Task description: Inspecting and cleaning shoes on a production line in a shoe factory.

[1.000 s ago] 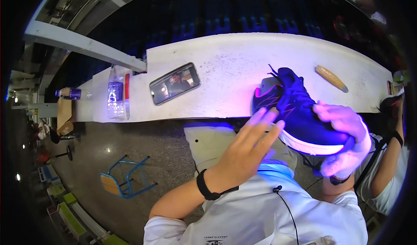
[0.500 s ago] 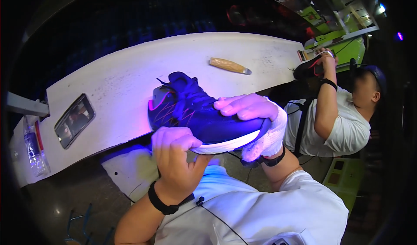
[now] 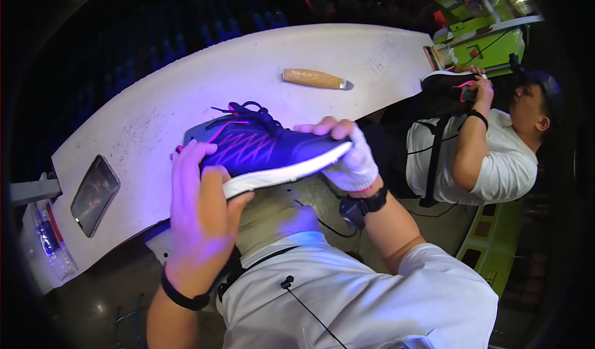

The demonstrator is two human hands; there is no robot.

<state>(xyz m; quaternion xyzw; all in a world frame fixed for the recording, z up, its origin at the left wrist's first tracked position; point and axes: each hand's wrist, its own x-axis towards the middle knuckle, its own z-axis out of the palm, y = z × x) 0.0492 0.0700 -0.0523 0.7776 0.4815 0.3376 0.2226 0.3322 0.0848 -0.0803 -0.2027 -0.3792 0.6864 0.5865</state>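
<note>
Between my hands, above the near edge of the white table, is a dark sneaker with a white sole, pink crisscross lines on its side and dark laces on top. Its toe points right and its side is turned up toward me. At the heel end, my bare left hand wraps round the shoe, thumb under the sole. My right hand, in a white glove that leaves the fingers bare, grips the toe. Violet-blue light falls on the shoe and both hands.
On the white table lie a wooden-handled knife beyond the shoe and a phone to the left. A clear plastic bottle lies at the far left. On the right, a co-worker handles another dark shoe.
The sneaker has moved left and turned, showing more of its side and white sole. My left hand has shifted from the sole's side toward the heel; my right hand stays at the toe.
</note>
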